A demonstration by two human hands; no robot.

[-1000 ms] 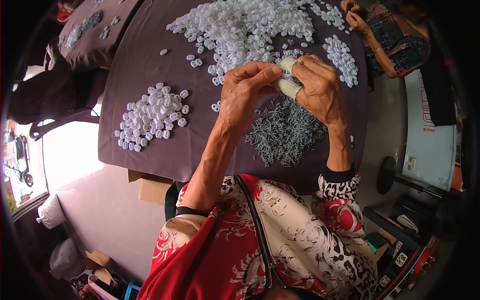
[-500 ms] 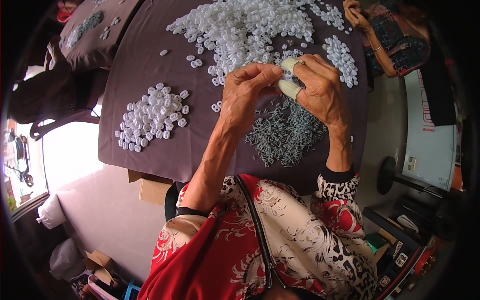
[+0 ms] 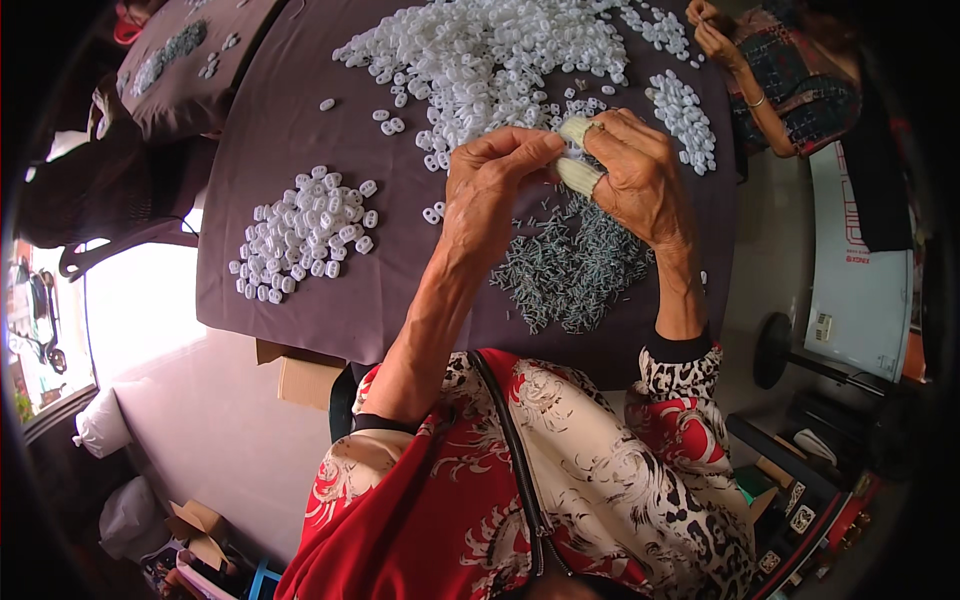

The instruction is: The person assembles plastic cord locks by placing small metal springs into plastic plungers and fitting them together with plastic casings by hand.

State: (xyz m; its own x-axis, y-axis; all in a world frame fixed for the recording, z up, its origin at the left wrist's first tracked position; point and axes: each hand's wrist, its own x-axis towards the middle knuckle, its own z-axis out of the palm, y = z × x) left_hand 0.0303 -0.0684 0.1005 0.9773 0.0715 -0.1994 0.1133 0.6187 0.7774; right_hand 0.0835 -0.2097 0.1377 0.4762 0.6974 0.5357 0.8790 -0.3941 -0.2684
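Observation:
My left hand (image 3: 493, 180) is closed in a pinch, thumb against forefinger, above the table. Facing it, my right hand (image 3: 635, 165) is closed too; cream finger covers (image 3: 578, 177) sit on its thumb and forefinger. The fingertips of both hands meet, and whatever is between them is too small and hidden to make out. Just under and nearer than the hands lies a heap of small grey screws (image 3: 570, 270). Beyond them spreads a large heap of small white plastic pieces (image 3: 490, 60), oval with openings. A smaller pile of white pieces (image 3: 305, 235) lies to the left.
A brown cloth covers the table (image 3: 280, 130). More white pieces (image 3: 683, 120) lie at its right edge, near another person's hands (image 3: 713, 35). A second table (image 3: 190, 70) with similar piles stands at the far left. A cardboard box (image 3: 305, 382) is under the near edge.
My right hand has shifted very slightly at the fingertips, while my left hand stays nearly still. The piles look the same. The other person's hands at the far right have moved a little.

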